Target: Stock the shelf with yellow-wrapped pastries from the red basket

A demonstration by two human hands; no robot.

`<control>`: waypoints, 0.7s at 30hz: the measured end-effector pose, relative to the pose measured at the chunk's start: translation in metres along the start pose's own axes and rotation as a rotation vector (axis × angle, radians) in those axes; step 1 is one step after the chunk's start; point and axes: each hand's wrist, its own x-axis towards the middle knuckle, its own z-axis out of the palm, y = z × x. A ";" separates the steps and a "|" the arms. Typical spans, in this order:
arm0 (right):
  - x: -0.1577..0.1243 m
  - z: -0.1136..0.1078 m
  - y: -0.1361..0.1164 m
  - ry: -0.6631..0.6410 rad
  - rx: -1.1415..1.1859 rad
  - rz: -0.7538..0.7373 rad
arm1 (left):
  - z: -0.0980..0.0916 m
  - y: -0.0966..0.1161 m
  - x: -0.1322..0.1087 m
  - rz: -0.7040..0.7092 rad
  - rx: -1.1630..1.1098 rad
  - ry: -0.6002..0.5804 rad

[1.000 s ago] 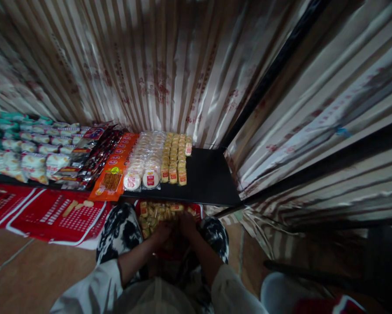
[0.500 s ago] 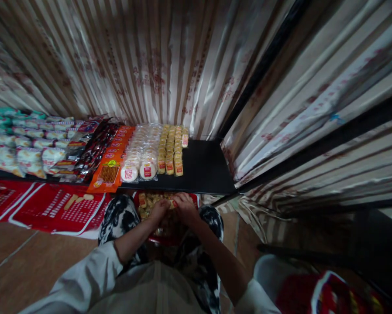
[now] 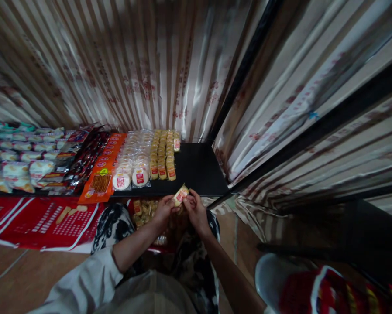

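Between both hands is a small yellow-wrapped snack packet (image 3: 180, 195) with a red and white label, tilted, just off the front edge of the black shelf (image 3: 199, 168). My left hand (image 3: 165, 210) pinches its left end, and my right hand (image 3: 195, 210) grips the right end. Under my hands, between my knees, sits a red container holding many similar yellow packets (image 3: 146, 211), partly hidden by my forearms. Rows of yellow packets (image 3: 162, 157) stand on the shelf, with a short row at their right side.
Left along the shelf lie round white crackers in clear wrap (image 3: 139, 176), an orange snack bag (image 3: 99, 179), dark red packets (image 3: 84, 157) and white bags (image 3: 40, 170). A striped curtain (image 3: 133, 65) hangs behind. A black pole (image 3: 242, 74) rises at the right. Red bags (image 3: 300, 292) sit lower right.
Both hands have risen from the container toward the shelf edge, bringing up a yellow snack packet that now shows its label. The view has shifted slightly.
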 end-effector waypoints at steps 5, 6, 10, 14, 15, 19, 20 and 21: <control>0.014 0.006 0.004 0.067 0.162 0.053 | 0.025 0.000 0.018 0.017 -0.058 0.018; 0.019 0.006 0.004 0.094 0.160 0.042 | 0.030 0.003 0.022 0.029 -0.055 0.000; 0.054 -0.003 0.001 0.152 0.130 -0.052 | 0.054 0.020 0.036 0.021 0.042 -0.001; 0.100 -0.013 -0.010 0.185 0.018 -0.150 | 0.077 0.037 0.045 -0.030 0.222 0.155; 0.112 -0.014 -0.013 0.187 -0.024 -0.165 | 0.082 0.040 0.047 -0.033 0.257 0.174; 0.157 -0.006 -0.019 0.141 -0.133 -0.189 | 0.098 0.045 0.066 0.071 0.356 0.170; 0.168 -0.002 -0.019 0.124 -0.150 -0.188 | 0.101 0.045 0.074 0.122 0.371 0.165; 0.177 0.002 -0.018 0.106 -0.167 -0.189 | 0.103 0.045 0.083 0.183 0.384 0.139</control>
